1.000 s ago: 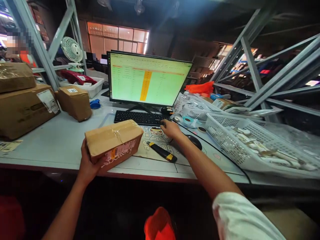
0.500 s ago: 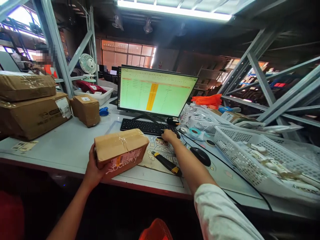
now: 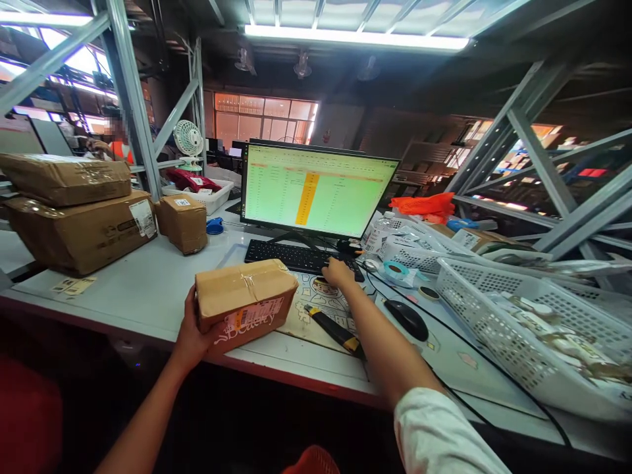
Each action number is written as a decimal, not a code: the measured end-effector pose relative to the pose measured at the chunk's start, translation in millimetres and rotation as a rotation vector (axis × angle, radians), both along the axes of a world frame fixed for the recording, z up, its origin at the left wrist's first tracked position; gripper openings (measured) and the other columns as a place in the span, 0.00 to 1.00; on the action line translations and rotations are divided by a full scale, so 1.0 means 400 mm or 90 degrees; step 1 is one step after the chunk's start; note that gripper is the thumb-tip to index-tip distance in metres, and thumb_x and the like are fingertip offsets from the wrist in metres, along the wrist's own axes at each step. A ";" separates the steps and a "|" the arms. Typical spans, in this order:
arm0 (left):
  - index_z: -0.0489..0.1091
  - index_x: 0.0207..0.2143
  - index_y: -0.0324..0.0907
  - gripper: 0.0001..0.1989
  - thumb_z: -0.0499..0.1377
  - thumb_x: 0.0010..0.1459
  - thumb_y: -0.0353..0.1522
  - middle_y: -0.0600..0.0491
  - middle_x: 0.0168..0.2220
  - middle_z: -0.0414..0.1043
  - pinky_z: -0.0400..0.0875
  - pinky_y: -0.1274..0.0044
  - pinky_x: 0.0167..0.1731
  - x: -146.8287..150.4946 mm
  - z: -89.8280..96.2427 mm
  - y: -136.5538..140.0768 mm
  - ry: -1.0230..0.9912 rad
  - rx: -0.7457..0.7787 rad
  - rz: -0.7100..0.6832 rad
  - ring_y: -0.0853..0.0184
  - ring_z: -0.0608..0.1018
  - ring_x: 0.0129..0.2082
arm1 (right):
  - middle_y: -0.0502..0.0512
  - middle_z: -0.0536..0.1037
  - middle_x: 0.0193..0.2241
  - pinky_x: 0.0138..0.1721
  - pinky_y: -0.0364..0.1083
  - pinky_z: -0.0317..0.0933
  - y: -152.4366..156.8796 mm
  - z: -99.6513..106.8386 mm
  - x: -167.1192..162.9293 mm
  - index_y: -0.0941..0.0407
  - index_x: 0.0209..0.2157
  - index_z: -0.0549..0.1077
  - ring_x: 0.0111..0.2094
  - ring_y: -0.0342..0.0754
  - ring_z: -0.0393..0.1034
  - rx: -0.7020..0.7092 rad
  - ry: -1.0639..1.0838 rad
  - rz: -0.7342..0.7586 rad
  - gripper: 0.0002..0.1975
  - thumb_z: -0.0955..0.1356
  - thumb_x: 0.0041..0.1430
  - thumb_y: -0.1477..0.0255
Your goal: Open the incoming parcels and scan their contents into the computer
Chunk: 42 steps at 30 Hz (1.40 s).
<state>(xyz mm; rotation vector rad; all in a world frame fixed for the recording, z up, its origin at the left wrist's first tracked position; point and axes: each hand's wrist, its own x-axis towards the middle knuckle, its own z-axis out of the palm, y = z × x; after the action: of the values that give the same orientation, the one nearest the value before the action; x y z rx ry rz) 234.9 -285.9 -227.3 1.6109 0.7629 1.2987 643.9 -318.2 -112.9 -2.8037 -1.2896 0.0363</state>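
My left hand (image 3: 192, 336) grips the left end of a taped brown cardboard box (image 3: 247, 289), thumb on its front face and fingers behind. The box stands at the table's front edge; its front carries a shipping label and white lettering. My right hand (image 3: 338, 273) rests at the right part of the black keyboard (image 3: 281, 255), fingers loosely bent over the keys, with nothing seen in it. Some of its fingertips are hidden. A black and yellow utility knife (image 3: 330, 327) lies on the printed desk mat (image 3: 301, 329), between the box and my right forearm.
A monitor (image 3: 320, 191) showing a spreadsheet stands behind the keyboard. To the right are a black mouse (image 3: 407, 319), a tape roll (image 3: 395, 270) and a white basket (image 3: 494, 329) of packets. Several cartons (image 3: 83, 230) stand left. Another person (image 3: 120, 141) is far left.
The whole view has shifted slightly, so everything sits a little lower and further right. Both hands keep their places on the box and at the keyboard.
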 end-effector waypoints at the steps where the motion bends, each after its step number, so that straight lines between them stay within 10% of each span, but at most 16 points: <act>1: 0.42 0.72 0.50 0.57 0.72 0.49 0.45 0.41 0.68 0.58 0.63 0.58 0.65 0.000 0.003 -0.001 -0.001 0.000 -0.004 0.50 0.66 0.67 | 0.73 0.74 0.57 0.53 0.51 0.64 -0.008 0.008 -0.018 0.63 0.62 0.69 0.57 0.60 0.71 0.002 -0.003 0.020 0.24 0.60 0.68 0.70; 9: 0.49 0.69 0.47 0.51 0.73 0.50 0.45 0.40 0.63 0.64 0.64 0.57 0.63 0.011 0.002 0.003 0.019 -0.056 0.000 0.50 0.70 0.63 | 0.66 0.78 0.50 0.49 0.53 0.66 -0.271 -0.033 -0.195 0.59 0.55 0.75 0.52 0.61 0.74 -0.055 -0.028 0.234 0.22 0.66 0.65 0.61; 14: 0.55 0.66 0.45 0.49 0.74 0.47 0.46 0.42 0.59 0.69 0.67 0.59 0.60 0.015 0.040 0.010 0.021 -0.074 0.007 0.51 0.73 0.59 | 0.68 0.79 0.49 0.46 0.52 0.68 -0.355 -0.104 -0.205 0.61 0.51 0.75 0.49 0.59 0.76 0.074 -0.055 0.234 0.19 0.59 0.70 0.66; 20: 0.61 0.67 0.46 0.43 0.71 0.49 0.36 0.41 0.58 0.67 0.56 0.53 0.63 -0.024 0.254 -0.048 0.227 0.331 0.363 0.44 0.67 0.59 | 0.62 0.82 0.37 0.38 0.53 0.72 -0.316 -0.097 -0.201 0.59 0.52 0.72 0.34 0.56 0.80 0.388 0.196 0.234 0.23 0.58 0.69 0.59; 23: 0.61 0.68 0.44 0.40 0.63 0.52 0.26 0.39 0.58 0.67 0.52 0.52 0.63 -0.022 0.319 -0.072 0.437 0.468 0.384 0.43 0.66 0.58 | 0.53 0.78 0.25 0.27 0.49 0.70 -0.295 -0.055 -0.263 0.59 0.56 0.69 0.25 0.52 0.77 0.438 0.449 0.283 0.30 0.59 0.68 0.50; 33: 0.56 0.72 0.45 0.40 0.57 0.57 0.25 0.40 0.60 0.66 0.52 0.54 0.61 0.029 0.256 -0.090 0.556 0.474 0.322 0.44 0.64 0.59 | 0.51 0.75 0.28 0.23 0.44 0.68 -0.212 0.030 -0.462 0.59 0.57 0.71 0.22 0.45 0.72 0.496 0.594 0.412 0.30 0.63 0.65 0.51; 42: 0.56 0.71 0.44 0.38 0.58 0.59 0.28 0.42 0.60 0.68 0.56 0.58 0.58 0.038 0.259 -0.118 0.675 0.503 0.414 0.48 0.66 0.57 | 0.56 0.79 0.28 0.32 0.46 0.67 -0.186 -0.046 -0.481 0.60 0.55 0.76 0.23 0.46 0.72 0.448 0.377 0.404 0.22 0.59 0.70 0.63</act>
<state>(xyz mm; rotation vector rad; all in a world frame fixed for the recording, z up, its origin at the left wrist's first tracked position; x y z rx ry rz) 249.9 -333.2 -123.7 2.9346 1.6379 1.1599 451.4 -392.7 -131.3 -1.5691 -1.5489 0.3326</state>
